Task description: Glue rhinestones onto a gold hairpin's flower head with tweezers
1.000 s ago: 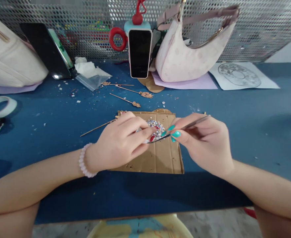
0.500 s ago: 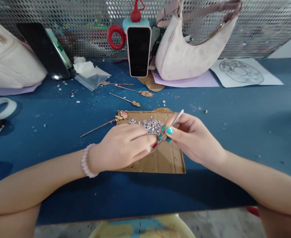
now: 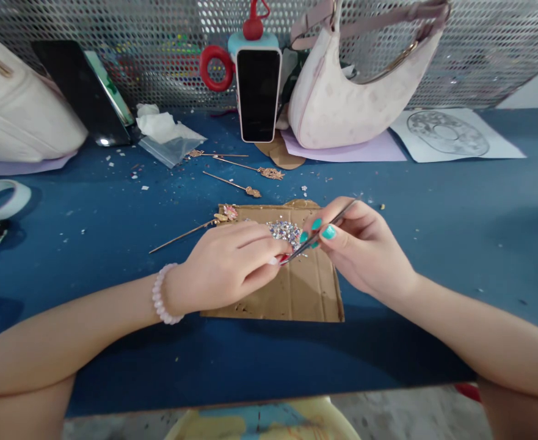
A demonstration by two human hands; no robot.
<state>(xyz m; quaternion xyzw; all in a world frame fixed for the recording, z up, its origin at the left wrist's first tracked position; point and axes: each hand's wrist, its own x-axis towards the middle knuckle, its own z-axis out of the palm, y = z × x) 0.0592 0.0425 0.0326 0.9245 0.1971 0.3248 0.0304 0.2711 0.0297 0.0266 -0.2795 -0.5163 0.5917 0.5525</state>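
Note:
My right hand (image 3: 364,250) pinches a pair of slim metal tweezers (image 3: 300,249) between thumb and fingers. The tips slant down to the left and meet the fingertips of my left hand (image 3: 227,263). That hand is closed, palm down, over a piece of brown cardboard (image 3: 305,293); what its fingers pinch is hidden, with a bit of red and white showing there. A heap of small shiny rhinestones (image 3: 284,231) lies on the cardboard just behind the fingertips. At the cardboard's upper left corner rests a hairpin with a pink flower (image 3: 229,212).
Several gold hairpins (image 3: 269,173) lie farther back. Behind them are a plastic bag (image 3: 170,150), an upright phone (image 3: 258,95), a pale handbag (image 3: 342,113) and a printed sheet (image 3: 452,134). A tape roll (image 3: 19,198) sits at far left. Perforated metal (image 3: 168,36) bounds the table's back.
My right hand has lifted and shifted slightly right, and the tweezers have turned in its fingers. My left hand has moved up a little, its fingertips still at the tweezer tips.

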